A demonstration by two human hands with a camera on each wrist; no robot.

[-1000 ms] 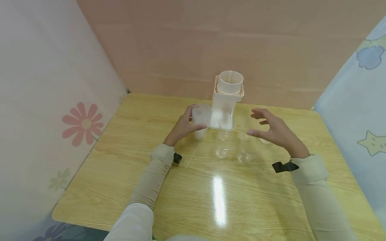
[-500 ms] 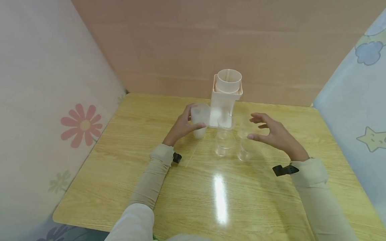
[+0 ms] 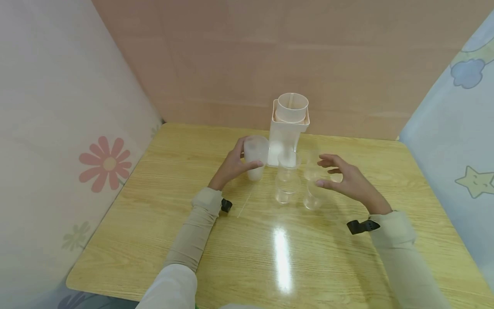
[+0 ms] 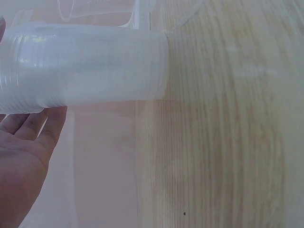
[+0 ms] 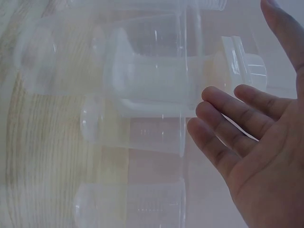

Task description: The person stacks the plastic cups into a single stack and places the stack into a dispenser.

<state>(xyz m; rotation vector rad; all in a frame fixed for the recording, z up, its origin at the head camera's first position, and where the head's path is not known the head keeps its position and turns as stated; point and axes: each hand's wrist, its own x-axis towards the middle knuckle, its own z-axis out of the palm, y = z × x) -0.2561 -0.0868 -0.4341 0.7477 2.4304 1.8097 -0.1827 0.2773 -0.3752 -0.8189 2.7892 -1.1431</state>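
Note:
My left hand (image 3: 233,164) grips a stack of nested translucent plastic cups (image 3: 255,156) near the upper rim; the stack stands upright on the table. In the left wrist view the cup stack (image 4: 90,66) shows several rims close together, with the left fingers (image 4: 53,130) against its side. My right hand (image 3: 349,184) hovers beside several single clear cups (image 3: 283,195), its thumb and fingers spread apart and holding nothing. From the right wrist view, the right hand's fingers (image 5: 216,142) are nearly straight, beside the rims of the clear cups (image 5: 137,128).
Behind the cups stands a cream cup dispenser (image 3: 285,137) with a round tube (image 3: 292,107) on top. A thin pale stick or straw (image 3: 244,204) lies on the wooden table (image 3: 239,257). A brown backdrop (image 3: 216,64) rises at the table's far edge.
My right hand has come slightly closer to my body, still holding nothing. The left hand keeps its grip on the cup stack, with no clear movement.

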